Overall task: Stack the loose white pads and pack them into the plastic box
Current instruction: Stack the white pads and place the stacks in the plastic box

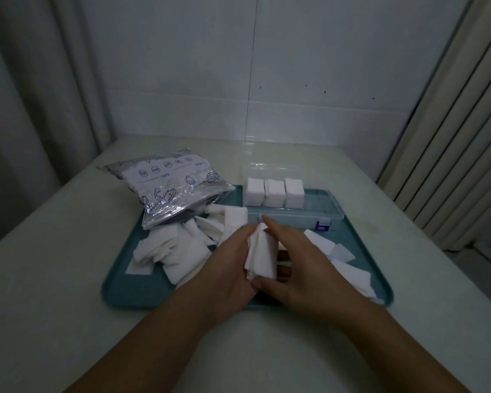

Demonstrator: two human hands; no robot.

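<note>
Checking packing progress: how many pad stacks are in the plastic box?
3, side by side in the plastic box's left end: left stack, middle stack, right stack. None appears hidden.

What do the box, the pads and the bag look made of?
Box: clear, glossy hard plastic; the tray shows through it.
Pads: soft matte white, probably cotton or gauze; they fold and rumple.
Bag: shiny crinkled plastic film, printed, with silvery glints, perhaps foil-lined.

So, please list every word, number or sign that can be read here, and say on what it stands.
"Date": on the white panel of the foil bag, seen nearly upside down.
Other print and round icons on the foil bag: too small and blurred to read.
Plastic box, teal tray, white pads: no text visible.
</note>
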